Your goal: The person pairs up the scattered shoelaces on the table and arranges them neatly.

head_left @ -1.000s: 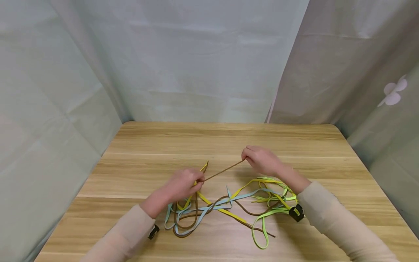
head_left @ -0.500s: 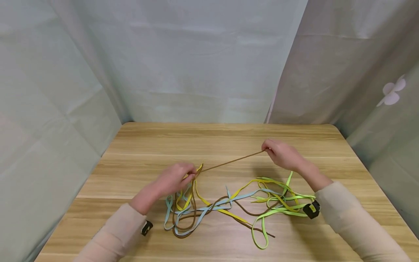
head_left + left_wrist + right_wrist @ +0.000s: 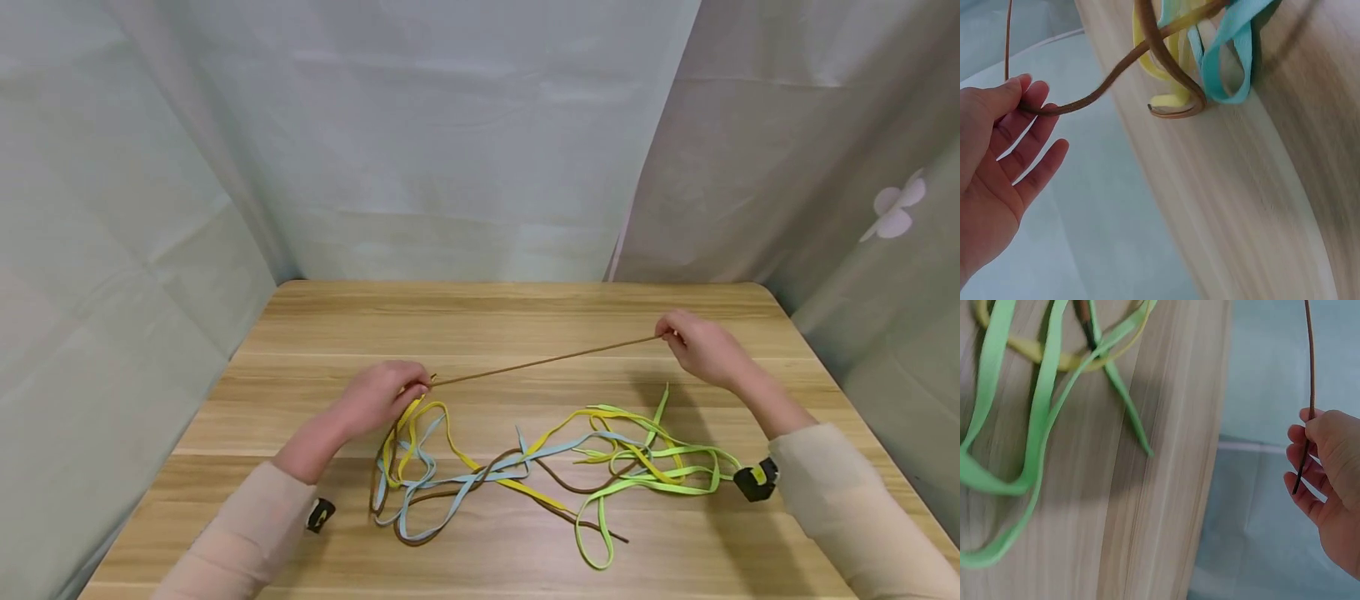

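A thin brown shoelace [image 3: 543, 362] is stretched between both hands above the table. My left hand [image 3: 382, 393] pinches it between thumb and fingertips; in the left wrist view the brown lace [image 3: 1094, 94] runs on from those fingers toward the tangle. Farther right, my right hand [image 3: 702, 348] pinches the lace near its end, and the dark tip [image 3: 1298, 481] lies across the curled fingers. Below lies a loose tangle: a yellow lace [image 3: 551, 438], a light blue lace [image 3: 567, 447], more brown lace [image 3: 558, 477] and bright green laces [image 3: 693, 490] at the right.
The tangle rests on a wood-grain table [image 3: 480, 317] with pale curtains [image 3: 465, 167] behind and beside it. Black wrist cameras [image 3: 320, 515] hang below each sleeve; the right camera [image 3: 755, 481] overlaps the end of a green loop in the head view.
My right hand has moved right and slightly away, my left hand left, so the brown span between them is longer. Yellow and brown strands at the left have shifted left with the left hand.
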Demonstrator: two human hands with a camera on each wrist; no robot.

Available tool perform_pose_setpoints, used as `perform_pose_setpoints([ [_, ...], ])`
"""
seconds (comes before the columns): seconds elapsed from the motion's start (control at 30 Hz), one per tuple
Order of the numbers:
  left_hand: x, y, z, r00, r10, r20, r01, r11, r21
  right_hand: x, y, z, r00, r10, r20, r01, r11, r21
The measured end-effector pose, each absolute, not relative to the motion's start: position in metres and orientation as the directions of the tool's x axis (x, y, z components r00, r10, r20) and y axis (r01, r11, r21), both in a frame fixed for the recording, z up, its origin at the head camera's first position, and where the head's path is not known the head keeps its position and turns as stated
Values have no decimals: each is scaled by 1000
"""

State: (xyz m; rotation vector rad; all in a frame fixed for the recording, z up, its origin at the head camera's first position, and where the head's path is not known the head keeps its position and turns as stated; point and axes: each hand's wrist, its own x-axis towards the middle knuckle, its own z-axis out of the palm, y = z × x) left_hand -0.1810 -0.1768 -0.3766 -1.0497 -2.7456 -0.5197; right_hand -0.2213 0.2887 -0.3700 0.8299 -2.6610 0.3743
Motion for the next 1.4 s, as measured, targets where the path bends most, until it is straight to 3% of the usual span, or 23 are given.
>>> perform_pose_setpoints([
  [0.6,-184,-221,-375,-797,548,255,603,752,267,-209,356,-370,-841,-390,374,-467,874,-138],
  [0.97,-179,-247,-375,-852,476,217,521,807,278,-198,393,-362,-918,-275,287,-328,932,-154],
  [1.4,-173,-270,-373,-891,410,192,451,844,290,-184,433,-362,-952,-156,262,-202,966,-159],
])
